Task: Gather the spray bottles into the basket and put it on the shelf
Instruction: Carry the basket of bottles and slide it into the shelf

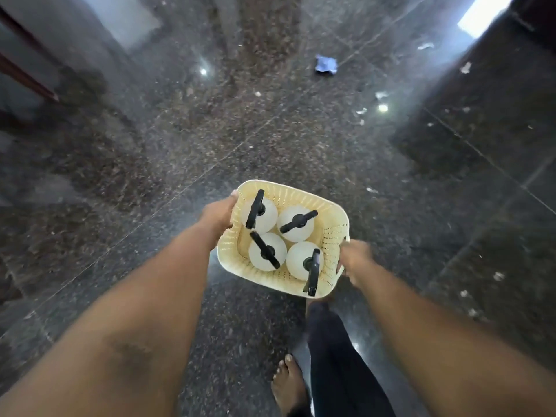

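A cream perforated plastic basket (332, 233) hangs above the dark floor, carried between both hands. Inside it stand several white spray bottles with black trigger heads, such as the one at the back left (269, 213) and the one at the front right (299, 261). My left hand (218, 216) grips the basket's left rim, thumb over the edge. My right hand (356, 260) holds the right side at its handle. No shelf is visible.
Polished dark granite floor (210, 139) lies all around. A crumpled blue cloth (325, 64) and scraps of white paper (380, 96) lie on the floor ahead to the right. My bare foot (290, 383) and dark trouser leg (337, 356) are below the basket.
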`<act>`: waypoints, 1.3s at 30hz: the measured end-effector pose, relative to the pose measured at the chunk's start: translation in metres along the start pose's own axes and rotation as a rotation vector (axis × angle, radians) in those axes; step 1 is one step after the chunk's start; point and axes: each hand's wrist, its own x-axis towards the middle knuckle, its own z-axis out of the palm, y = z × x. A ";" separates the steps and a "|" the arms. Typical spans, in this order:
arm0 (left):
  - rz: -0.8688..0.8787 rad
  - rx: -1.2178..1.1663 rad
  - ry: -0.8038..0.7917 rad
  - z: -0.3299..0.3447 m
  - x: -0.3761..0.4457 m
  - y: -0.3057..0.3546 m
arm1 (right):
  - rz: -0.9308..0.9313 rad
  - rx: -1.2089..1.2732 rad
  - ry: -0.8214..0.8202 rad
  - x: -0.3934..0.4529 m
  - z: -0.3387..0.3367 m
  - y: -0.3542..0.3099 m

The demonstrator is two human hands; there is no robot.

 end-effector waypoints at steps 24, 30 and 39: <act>0.172 0.649 -0.424 0.522 -0.361 -0.213 | 0.271 0.354 0.316 -0.010 -0.474 0.511; 0.169 0.720 -0.521 0.665 -0.455 -0.287 | 0.349 0.581 0.440 -0.021 -0.602 0.637; 0.195 0.802 -0.559 0.855 -0.511 -0.303 | 0.375 0.541 0.485 0.044 -0.752 0.710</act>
